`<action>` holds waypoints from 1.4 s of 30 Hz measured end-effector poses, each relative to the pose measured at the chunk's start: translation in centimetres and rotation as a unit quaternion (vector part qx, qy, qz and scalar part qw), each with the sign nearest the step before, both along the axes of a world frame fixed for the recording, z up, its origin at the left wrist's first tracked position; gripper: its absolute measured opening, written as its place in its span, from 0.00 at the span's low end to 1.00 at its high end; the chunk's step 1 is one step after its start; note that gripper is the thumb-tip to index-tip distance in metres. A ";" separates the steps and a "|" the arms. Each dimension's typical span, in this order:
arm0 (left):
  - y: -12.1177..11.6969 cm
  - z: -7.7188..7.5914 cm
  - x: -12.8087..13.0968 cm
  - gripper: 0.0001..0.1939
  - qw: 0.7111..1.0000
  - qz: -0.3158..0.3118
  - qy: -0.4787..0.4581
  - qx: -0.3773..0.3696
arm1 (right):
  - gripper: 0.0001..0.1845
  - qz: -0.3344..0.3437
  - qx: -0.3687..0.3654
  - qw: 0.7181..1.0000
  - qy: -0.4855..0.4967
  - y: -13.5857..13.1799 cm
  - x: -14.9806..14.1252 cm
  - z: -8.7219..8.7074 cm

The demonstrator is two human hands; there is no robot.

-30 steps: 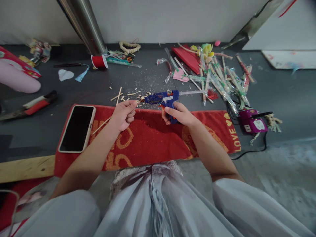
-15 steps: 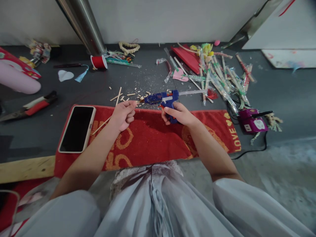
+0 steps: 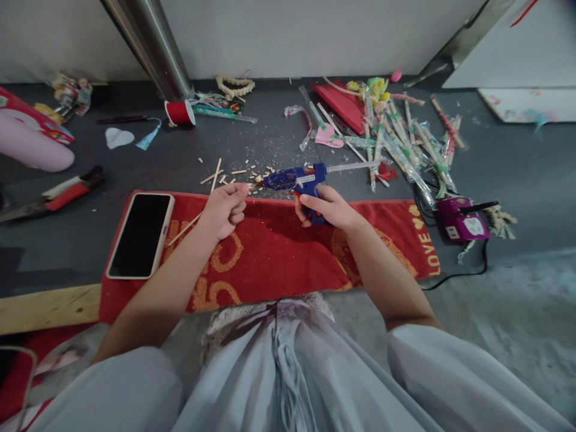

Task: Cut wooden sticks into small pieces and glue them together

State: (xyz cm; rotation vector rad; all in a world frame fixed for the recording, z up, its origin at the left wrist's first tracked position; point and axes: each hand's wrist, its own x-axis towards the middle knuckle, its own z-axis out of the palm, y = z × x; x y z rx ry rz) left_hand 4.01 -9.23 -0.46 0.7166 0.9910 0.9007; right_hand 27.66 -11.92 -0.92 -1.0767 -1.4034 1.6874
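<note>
My right hand (image 3: 326,207) grips the handle of a blue glue gun (image 3: 297,179), whose nozzle points left and whose glue stick sticks out to the right. My left hand (image 3: 225,209) is closed in a fist round a thin wooden stick (image 3: 184,229). The stick's lower end pokes out toward the phone, and its upper end meets the gun's nozzle by my thumb. Both hands hover over the far edge of a red towel (image 3: 270,252) with gold lettering.
A phone (image 3: 141,234) lies face up on the towel's left end. Cut stick bits (image 3: 234,173) litter the dark floor. Wrapped chopsticks (image 3: 405,144), red pliers (image 3: 58,193), a red spool (image 3: 180,112), a purple plug block (image 3: 459,225) and a steel pole (image 3: 153,48) surround the spot.
</note>
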 end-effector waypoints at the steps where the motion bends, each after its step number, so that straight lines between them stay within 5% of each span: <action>1: 0.0 0.0 0.0 0.12 1.000 -0.002 -0.002 0.002 | 0.25 0.000 -0.002 1.000 0.000 0.0 0.0 0.0; 42: -0.1 -0.1 0.1 0.10 1.000 -0.004 0.010 0.000 | 0.26 0.005 0.010 1.000 0.011 -0.1 0.0 0.2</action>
